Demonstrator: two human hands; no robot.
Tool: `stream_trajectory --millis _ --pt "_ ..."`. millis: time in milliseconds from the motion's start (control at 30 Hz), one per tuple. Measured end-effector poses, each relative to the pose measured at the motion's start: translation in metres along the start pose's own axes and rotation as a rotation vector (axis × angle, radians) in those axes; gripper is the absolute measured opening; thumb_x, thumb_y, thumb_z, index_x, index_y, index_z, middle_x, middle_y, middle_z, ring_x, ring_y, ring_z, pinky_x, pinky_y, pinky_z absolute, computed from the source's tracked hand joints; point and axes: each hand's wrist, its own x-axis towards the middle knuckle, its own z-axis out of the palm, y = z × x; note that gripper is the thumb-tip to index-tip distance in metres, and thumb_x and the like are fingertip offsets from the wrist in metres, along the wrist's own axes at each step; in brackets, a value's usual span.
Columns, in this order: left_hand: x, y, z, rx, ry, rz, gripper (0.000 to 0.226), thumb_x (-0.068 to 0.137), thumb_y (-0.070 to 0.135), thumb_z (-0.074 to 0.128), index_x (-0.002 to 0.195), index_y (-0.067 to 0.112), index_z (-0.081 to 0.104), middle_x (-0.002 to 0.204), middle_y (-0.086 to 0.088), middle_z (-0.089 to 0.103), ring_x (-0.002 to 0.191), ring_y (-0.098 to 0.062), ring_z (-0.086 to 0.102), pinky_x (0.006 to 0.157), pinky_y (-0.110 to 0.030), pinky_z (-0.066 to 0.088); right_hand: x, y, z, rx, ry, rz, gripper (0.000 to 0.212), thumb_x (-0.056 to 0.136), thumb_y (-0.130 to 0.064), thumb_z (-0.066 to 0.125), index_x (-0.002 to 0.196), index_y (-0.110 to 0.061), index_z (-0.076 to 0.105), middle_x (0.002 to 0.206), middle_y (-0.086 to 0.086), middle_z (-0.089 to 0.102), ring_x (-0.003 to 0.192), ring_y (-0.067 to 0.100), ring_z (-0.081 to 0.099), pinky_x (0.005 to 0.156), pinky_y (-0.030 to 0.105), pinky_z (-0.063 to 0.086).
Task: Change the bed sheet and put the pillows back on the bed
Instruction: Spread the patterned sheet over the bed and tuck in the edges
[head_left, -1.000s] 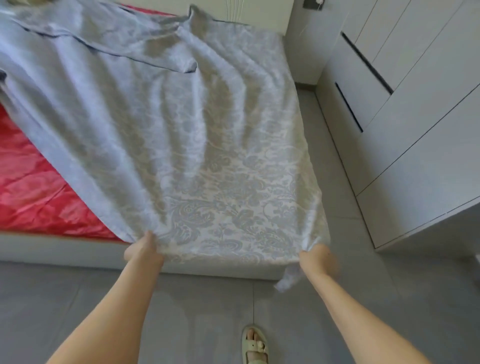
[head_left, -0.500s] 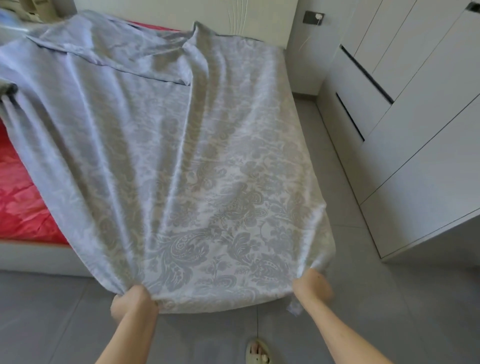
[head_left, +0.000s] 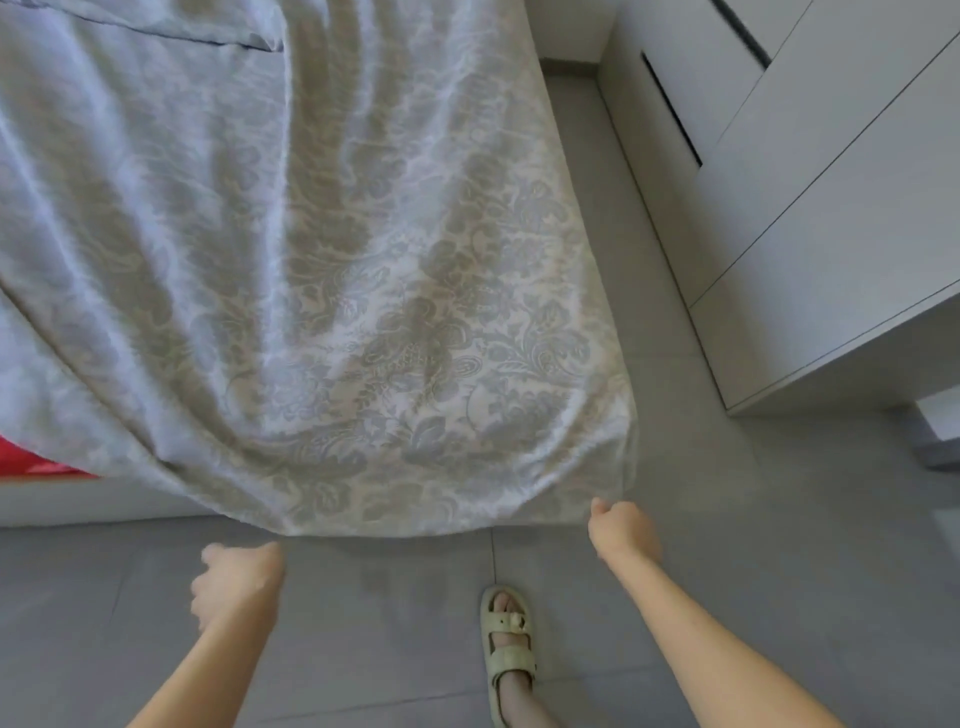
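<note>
No legible text, brand or number — bed sheet merely floral-patterned.

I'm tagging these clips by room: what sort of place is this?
Most likely a bedroom: a patterned sheet draped over a bed, a white wardrobe beside it, grey tiled floor.

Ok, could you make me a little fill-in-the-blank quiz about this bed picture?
1. A strip of ____ fabric shows at the far left, beside the patterned sheet.
2. The white cabinet stands to the ____ of the bed.
3. The foot on the grey floor wears a pale ____.
Missing words: red; right; sandal.
</note>
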Motion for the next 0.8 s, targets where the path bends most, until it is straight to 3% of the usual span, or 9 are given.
stream_trajectory --millis 133,233,333,433,500,600,667,767,800 --pt "-0.030 0.061 0.041 0.289 0.051 0.583 0.047 0.088 0.020 0.054 0.134 0.012 0.048 0.128 -0.025 0.048 0.116 -0.042 0.043 0.096 -0.046 0.037 0.052 0.025 -0.018 0.131 0.049 0.024 0.036 0.099 -0.025 0.042 0.124 -0.003 0.055 0.127 0.019 0.058 0.117 0.035 0.054 0.091 0.038 0.044" --pt "-0.065 0.120 0.085 0.396 0.052 1.042 0.039 0.089 0.019 0.057 0.128 0.012 0.057 0.129 -0.016 0.054 0.117 -0.038 0.045 0.096 -0.044 0.037 0.099 0.032 -0.030 0.242 0.041 0.040 0.045 0.098 -0.022 0.047 0.140 -0.007 0.042 0.138 0.017 0.050 0.126 0.034 0.047 0.101 0.041 0.039" --pt "-0.100 0.184 0.135 0.508 -0.040 1.331 0.041 0.092 0.029 0.057 0.131 0.016 0.055 0.140 -0.011 0.047 0.129 -0.034 0.038 0.104 -0.044 0.035 0.143 0.027 -0.035 0.475 -0.063 0.182 0.045 0.098 -0.029 0.048 0.137 -0.007 0.044 0.131 0.016 0.054 0.111 0.035 0.056 0.092 0.047 0.048" --pt "-0.122 0.240 0.185 0.802 -0.122 1.455 0.066 0.089 0.058 0.048 0.147 0.033 0.028 0.158 -0.003 0.016 0.145 -0.029 0.009 0.115 -0.044 0.017 0.165 0.009 -0.049 0.966 -0.398 0.563 0.046 0.097 -0.049 0.043 0.113 -0.007 0.050 0.111 0.016 0.057 0.086 0.030 0.059 0.067 0.041 0.051" --pt "-0.125 0.265 0.213 1.038 -0.142 1.499 0.085 0.081 0.073 0.042 0.149 0.041 0.003 0.160 -0.002 -0.006 0.146 -0.030 -0.008 0.116 -0.049 0.008 0.174 -0.005 -0.055 1.056 -0.577 0.652 0.052 0.093 -0.053 0.049 0.094 -0.001 0.055 0.093 0.015 0.063 0.075 0.027 0.061 0.060 0.036 0.051" --pt "-0.113 0.270 0.235 1.216 -0.110 1.503 0.092 0.077 0.079 0.034 0.141 0.044 -0.024 0.156 -0.004 -0.024 0.144 -0.031 -0.017 0.116 -0.053 0.007 0.188 -0.027 -0.048 1.050 -0.596 0.600 0.024 0.092 -0.021 0.056 0.072 -0.007 0.056 0.064 0.008 0.062 0.057 0.018 0.057 0.049 0.023 0.049" --pt "-0.103 0.262 0.236 1.198 -0.076 1.545 0.093 0.075 0.079 0.030 0.140 0.044 -0.027 0.156 -0.006 -0.020 0.145 -0.032 -0.010 0.114 -0.057 0.014 0.197 -0.025 -0.043 0.983 -0.482 0.554 0.024 0.090 -0.008 0.051 0.066 -0.007 0.051 0.065 0.010 0.056 0.060 0.023 0.054 0.054 0.027 0.046" --pt "-0.102 0.265 0.228 1.224 -0.132 1.625 0.094 0.070 0.075 0.034 0.149 0.041 -0.003 0.155 -0.016 0.020 0.139 -0.039 0.026 0.097 -0.061 0.040 0.197 0.004 -0.033 0.802 -0.172 0.548 0.012 0.081 -0.009 0.059 0.071 -0.002 0.061 0.074 0.018 0.064 0.063 0.028 0.058 0.057 0.031 0.045" --pt "-0.103 0.268 0.224 1.241 -0.170 1.617 0.095 0.068 0.074 0.037 0.150 0.040 0.002 0.152 -0.017 0.026 0.135 -0.041 0.033 0.091 -0.061 0.044 0.194 0.009 -0.031 0.764 -0.156 0.541 0.011 0.080 -0.011 0.061 0.075 -0.001 0.064 0.079 0.020 0.067 0.064 0.028 0.059 0.058 0.032 0.047"
